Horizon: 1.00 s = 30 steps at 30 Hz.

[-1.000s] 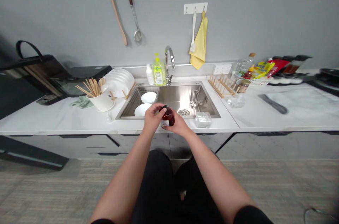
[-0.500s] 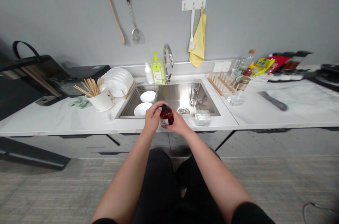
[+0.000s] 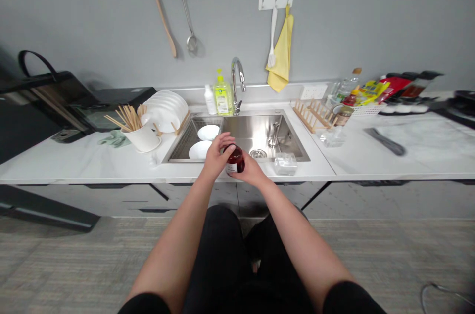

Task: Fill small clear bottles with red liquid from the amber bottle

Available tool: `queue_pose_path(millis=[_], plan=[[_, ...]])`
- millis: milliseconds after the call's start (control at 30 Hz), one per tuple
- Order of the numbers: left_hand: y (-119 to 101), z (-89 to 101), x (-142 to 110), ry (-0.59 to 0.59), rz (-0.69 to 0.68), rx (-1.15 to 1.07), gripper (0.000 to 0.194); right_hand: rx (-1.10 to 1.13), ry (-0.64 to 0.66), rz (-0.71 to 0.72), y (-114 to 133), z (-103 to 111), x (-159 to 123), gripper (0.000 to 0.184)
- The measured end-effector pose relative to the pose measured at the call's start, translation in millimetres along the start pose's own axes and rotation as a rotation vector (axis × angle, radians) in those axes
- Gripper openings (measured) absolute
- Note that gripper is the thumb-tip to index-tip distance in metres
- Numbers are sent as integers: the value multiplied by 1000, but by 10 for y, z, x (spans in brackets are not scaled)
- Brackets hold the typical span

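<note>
My left hand (image 3: 218, 159) and right hand (image 3: 252, 173) are closed on a dark red bottle (image 3: 235, 159): left fingers (image 3: 227, 144) over its top, right hand cupping its lower side. Bottle roughly upright, long axis near vertical, white label toward me, held over the sink's (image 3: 260, 131) front rim. Two white bowls (image 3: 200, 150) lie in the sink, left of it. A clear plastic box (image 3: 285, 163) sits right, on the table (image 3: 74, 165). Open room above the bottle.
</note>
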State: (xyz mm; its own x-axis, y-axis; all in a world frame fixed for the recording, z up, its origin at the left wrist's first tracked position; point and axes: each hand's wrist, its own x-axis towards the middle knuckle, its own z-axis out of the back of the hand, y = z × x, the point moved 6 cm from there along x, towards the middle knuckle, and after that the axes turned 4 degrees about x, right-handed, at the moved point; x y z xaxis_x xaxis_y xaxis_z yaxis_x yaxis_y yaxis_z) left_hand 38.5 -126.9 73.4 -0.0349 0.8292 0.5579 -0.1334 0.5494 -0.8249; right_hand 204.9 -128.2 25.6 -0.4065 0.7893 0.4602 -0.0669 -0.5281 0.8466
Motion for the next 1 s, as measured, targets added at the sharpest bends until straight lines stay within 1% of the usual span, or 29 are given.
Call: queue_pose_path(millis=[100, 167, 267, 400, 467, 567, 633, 700, 800, 867, 933, 1000], plan=[[31, 26, 0, -27, 33, -54, 49, -21, -9, 14, 2, 4, 2, 87], [18, 18, -15, -35, 26, -14, 52, -13, 4, 20, 14, -4, 3, 85], [-24, -17, -34, -4, 31, 75, 61, -4, 8, 3, 20, -3, 6, 84], [-86, -23, -43, 34, 65, -10, 53, -22, -9, 4, 21, 16, 5, 82], [-115, -25, -55, 26, 60, 29, 51, -41, -3, -2, 15, 12, -1, 80], [-108, -40, -88, -48, 90, 135, 42, -70, 1, -43, -6, 0, -15, 71], [-78, -49, -114, -123, 143, 130, 34, -58, 10, -65, -13, -10, -21, 67], [-64, -63, -132, -164, 177, 116, 34, -35, 21, -85, -18, -12, -22, 66], [-94, -51, -150, -189, 179, 107, 45, 28, 36, -109, -9, -1, -22, 68], [-132, -22, -173, -186, 190, 80, 51, 97, 55, -117, 32, -1, -39, 74], [-204, 15, -209, -172, 195, 59, 54, 139, 73, -100, 128, -6, -84, 82], [-321, 55, -246, -154, 161, 35, 54, 126, 59, -62, 275, 10, -167, 88]])
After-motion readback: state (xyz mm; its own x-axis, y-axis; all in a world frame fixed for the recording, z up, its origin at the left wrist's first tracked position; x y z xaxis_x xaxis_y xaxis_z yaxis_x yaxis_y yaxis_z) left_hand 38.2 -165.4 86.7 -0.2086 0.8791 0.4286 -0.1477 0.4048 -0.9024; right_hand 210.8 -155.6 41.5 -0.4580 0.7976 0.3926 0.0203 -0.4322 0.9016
